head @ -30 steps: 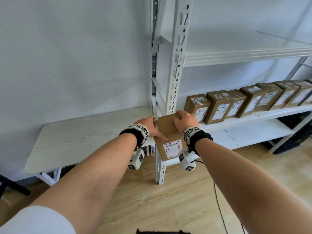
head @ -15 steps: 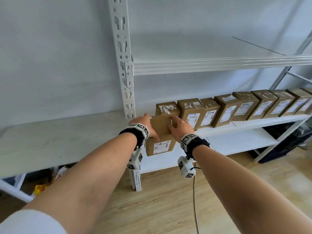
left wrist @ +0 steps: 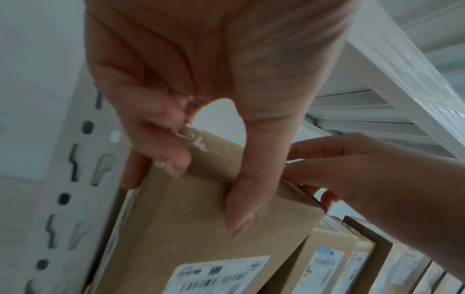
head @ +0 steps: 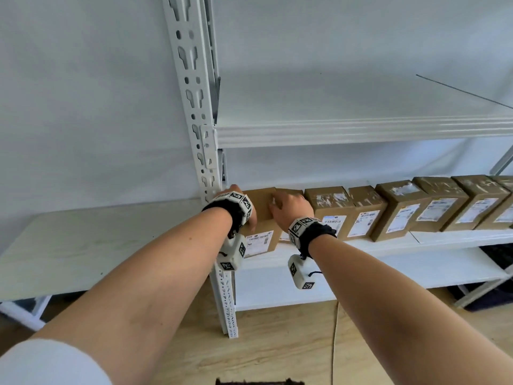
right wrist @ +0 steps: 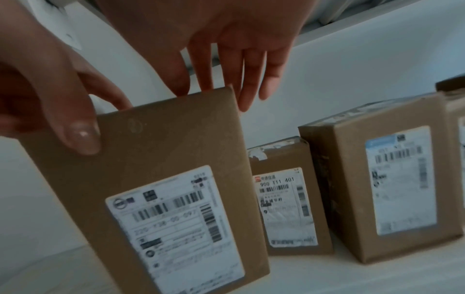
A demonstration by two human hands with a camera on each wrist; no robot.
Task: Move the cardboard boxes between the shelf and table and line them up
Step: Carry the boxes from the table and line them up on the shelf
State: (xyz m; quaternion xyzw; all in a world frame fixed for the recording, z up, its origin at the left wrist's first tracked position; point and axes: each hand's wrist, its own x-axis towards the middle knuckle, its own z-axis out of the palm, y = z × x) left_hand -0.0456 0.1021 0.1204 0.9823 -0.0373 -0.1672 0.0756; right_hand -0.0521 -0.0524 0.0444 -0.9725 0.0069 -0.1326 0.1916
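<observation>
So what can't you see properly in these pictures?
- Head view: the left hand is mostly behind its wristband.
- Head view: the right hand covers most of the second box.
- Head view: the picture's right edge cuts off the row of boxes, so no count.
- Right wrist view: the print on the label of the held cardboard box is blurred.

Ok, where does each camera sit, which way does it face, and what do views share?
Head: on the head, facing forward-down at the shelf; both arms show, left hand and right hand on the held box.
Left wrist: looks along the left hand at that box's top; right fingers enter.
Right wrist: looks along the right hand at its labelled front and neighbouring boxes.
Shared: all show the held box.
</observation>
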